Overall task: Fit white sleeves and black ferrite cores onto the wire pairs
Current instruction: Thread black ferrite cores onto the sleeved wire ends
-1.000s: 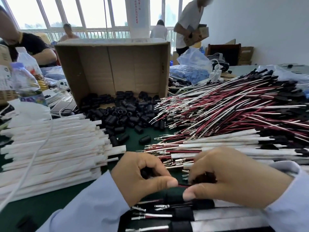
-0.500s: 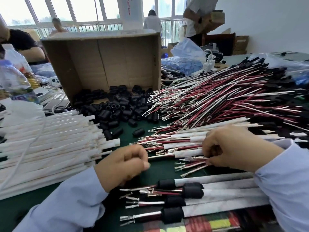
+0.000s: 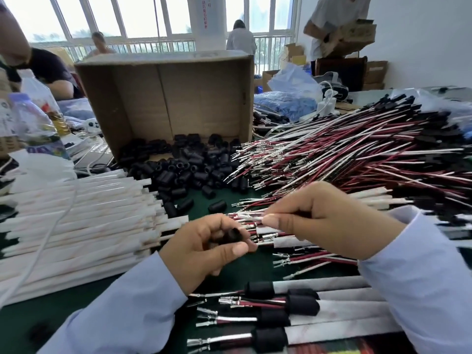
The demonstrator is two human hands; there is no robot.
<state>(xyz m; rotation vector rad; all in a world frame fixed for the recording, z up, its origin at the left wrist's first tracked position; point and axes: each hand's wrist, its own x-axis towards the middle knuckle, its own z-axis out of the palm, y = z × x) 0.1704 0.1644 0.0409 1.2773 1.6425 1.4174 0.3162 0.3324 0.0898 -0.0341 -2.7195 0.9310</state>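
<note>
My left hand (image 3: 204, 249) pinches a black ferrite core (image 3: 233, 236) between thumb and fingers, just above the green table. My right hand (image 3: 321, 221) pinches the metal-tipped end of a red and white wire pair (image 3: 246, 216), which points left toward the core. A heap of loose ferrite cores (image 3: 189, 169) lies in front of the cardboard box. White sleeves (image 3: 76, 223) are stacked at the left. A big pile of bare wire pairs (image 3: 344, 159) fills the right side. Finished pairs with sleeve and core (image 3: 293, 312) lie in a row at the near edge.
An open cardboard box (image 3: 166, 98) stands on its side behind the cores. Plastic bottles (image 3: 33, 123) stand at the far left, with a white cable (image 3: 46, 241) trailing over the sleeves. Other people sit and stand at the back, by the windows.
My right hand has lifted a wire pair out of the pile and brought its tip toward my left hand. My left hand has turned up and now shows a core in its fingers.
</note>
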